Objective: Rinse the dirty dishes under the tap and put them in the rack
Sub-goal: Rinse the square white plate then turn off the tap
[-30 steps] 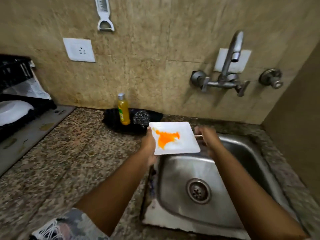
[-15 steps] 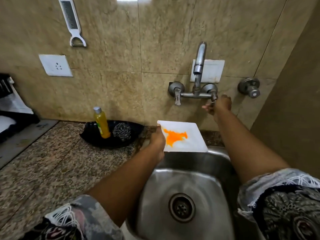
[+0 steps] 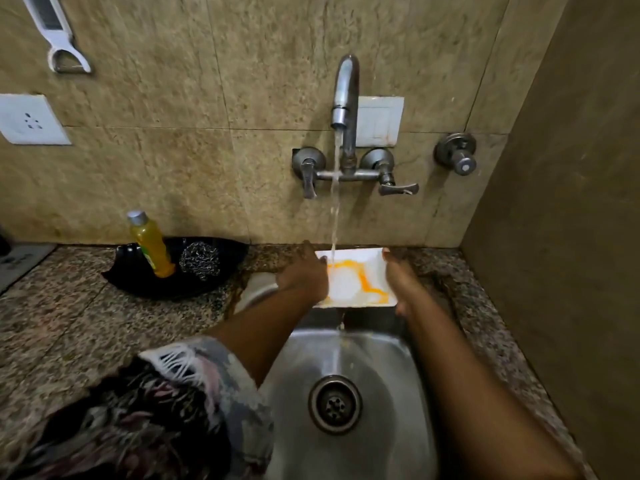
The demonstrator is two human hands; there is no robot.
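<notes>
A white square plate (image 3: pixel 353 282) smeared with orange sauce is held over the back of the steel sink (image 3: pixel 381 393). Water runs from the wall tap (image 3: pixel 344 98) onto the plate's middle and pushes the orange sauce outward into a ring. My left hand (image 3: pixel 304 275) grips the plate's left edge. My right hand (image 3: pixel 401 282) grips its right edge. Water streams off the plate's front edge towards the drain (image 3: pixel 335 405). The rack is out of view.
A black dish (image 3: pixel 207 289) on the granite counter left of the sink holds a yellow soap bottle (image 3: pixel 150 244) and a steel scrubber (image 3: pixel 200 259). A brown side wall (image 3: pixel 571 237) stands close on the right. A peeler (image 3: pixel 57 36) and a socket (image 3: pixel 29 119) are on the back wall.
My right hand left the tap's right handle and took the plate's right edge. Water now runs, and the plate has moved under the stream. The orange smear has spread.
</notes>
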